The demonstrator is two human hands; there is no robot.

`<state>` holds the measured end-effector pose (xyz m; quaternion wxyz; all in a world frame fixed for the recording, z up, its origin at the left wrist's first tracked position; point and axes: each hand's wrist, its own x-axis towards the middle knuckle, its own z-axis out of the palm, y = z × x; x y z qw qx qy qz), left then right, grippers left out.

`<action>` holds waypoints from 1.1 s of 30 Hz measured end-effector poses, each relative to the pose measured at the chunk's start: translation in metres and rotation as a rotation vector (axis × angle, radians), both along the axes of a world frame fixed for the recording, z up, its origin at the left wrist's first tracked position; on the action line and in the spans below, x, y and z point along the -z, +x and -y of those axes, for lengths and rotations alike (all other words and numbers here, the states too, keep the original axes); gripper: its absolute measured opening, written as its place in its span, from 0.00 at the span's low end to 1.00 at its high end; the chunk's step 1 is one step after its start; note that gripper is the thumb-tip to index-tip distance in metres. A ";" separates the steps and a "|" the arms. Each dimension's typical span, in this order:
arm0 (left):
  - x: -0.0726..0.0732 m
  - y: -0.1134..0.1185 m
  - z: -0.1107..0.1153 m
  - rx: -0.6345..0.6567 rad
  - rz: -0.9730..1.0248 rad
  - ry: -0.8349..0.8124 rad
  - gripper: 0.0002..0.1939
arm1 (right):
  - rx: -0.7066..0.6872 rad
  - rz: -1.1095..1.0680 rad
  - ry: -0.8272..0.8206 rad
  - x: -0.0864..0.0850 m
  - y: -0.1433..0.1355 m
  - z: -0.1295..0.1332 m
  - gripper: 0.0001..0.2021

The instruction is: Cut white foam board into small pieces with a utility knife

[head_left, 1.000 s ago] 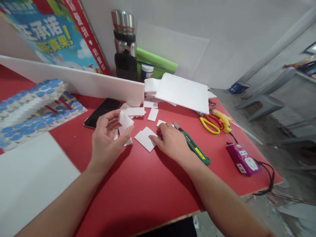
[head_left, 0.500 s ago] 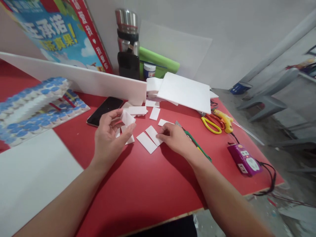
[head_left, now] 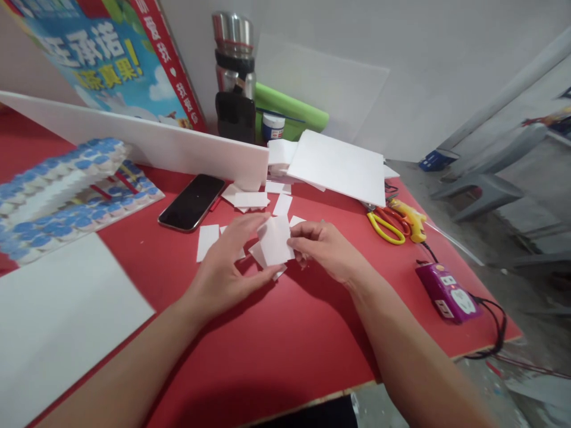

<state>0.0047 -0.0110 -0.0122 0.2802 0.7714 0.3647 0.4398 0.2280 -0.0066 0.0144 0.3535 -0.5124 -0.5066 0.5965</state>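
Note:
Several small white rectangular pieces lie on the red table (head_left: 250,339). One white piece (head_left: 275,239) is raised between my two hands, over other white pieces. My left hand (head_left: 234,258) curves round its left side, thumb and fingers spread apart; whether they touch the piece is unclear. My right hand (head_left: 323,246) pinches the right edge of the piece between thumb and fingers. Beyond the hands lie a white strip (head_left: 251,200) and another small white piece (head_left: 282,205). Left of the raised piece is one more (head_left: 207,241), beside my left hand.
A phone (head_left: 191,202) lies at left, near a blue-and-white model (head_left: 84,184). White sheets (head_left: 341,166) are stacked at the back. Scissors (head_left: 388,229), a yellow glue gun (head_left: 413,220) and a purple power box (head_left: 448,291) sit at right. A metal flask (head_left: 234,59) stands behind.
My left hand has moved right, towards my right hand. My right hand has come up from the flat pieces and now grips the raised piece. The left-hand pieces on the table are more exposed.

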 end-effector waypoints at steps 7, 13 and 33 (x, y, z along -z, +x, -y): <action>0.002 0.002 0.001 0.049 -0.094 0.101 0.35 | -0.121 0.007 0.016 -0.008 -0.003 0.004 0.06; 0.002 -0.002 -0.001 0.092 -0.144 0.196 0.30 | -0.166 0.011 0.007 -0.006 -0.006 0.006 0.09; -0.004 -0.002 -0.003 0.035 -0.126 0.366 0.28 | -0.214 -0.506 -0.221 0.012 -0.010 0.001 0.18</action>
